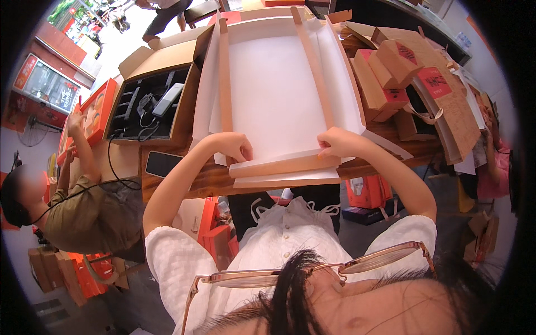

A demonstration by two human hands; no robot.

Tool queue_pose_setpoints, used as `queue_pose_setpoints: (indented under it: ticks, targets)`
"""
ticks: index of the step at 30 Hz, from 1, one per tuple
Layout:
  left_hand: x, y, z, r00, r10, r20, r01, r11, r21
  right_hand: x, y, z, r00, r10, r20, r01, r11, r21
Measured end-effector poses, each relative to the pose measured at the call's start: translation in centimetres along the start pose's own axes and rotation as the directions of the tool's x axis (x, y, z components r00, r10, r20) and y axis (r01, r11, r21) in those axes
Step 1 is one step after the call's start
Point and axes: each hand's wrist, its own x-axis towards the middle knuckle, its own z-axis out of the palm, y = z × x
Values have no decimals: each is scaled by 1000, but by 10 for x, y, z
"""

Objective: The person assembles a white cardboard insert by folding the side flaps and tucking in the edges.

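A large flat cardboard box (268, 84) with a white inside lies spread before me on the wooden table, and brown folded strips run along its left and right sides. Its near flap (285, 166) is bent up and shows a brown face. My left hand (235, 146) is closed at the left end of this flap, fingers curled down against it. At the flap's right end my right hand (336, 143) is closed too, with thumb and forefinger pinched on the edge. The undersides of both hands are hidden.
Left of the sheet stands an open carton (153, 111) with a black insert, a white device and cables. A phone (163, 164) lies near the table's front edge. Brown cartons (379, 84) and a paper bag (441, 106) crowd the right. A co-worker (92, 206) handles an orange box at far left.
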Motion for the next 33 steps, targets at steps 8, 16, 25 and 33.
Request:
queue_pose_setpoints:
  ticks: [8, 16, 25, 33]
  targets:
    - [5, -11, -3, 1000, -10, 4, 11, 996, -92, -12, -16, -6, 999, 34, -34, -35, 999, -31]
    - [2, -2, -1, 999, 13, 46, -10, 998, -68, -14, -15, 0, 999, 13, -52, -15, 999, -49]
    - [6, -19, 5, 990, 125, -58, -125, 992, 0, -22, -22, 3, 995, -9, -104, -1, 995, -97]
    - [-8, 10, 5, 1000, 11, -9, -12, 997, -71, -34, -32, 17, 989, 21, -145, -51, 977, -205]
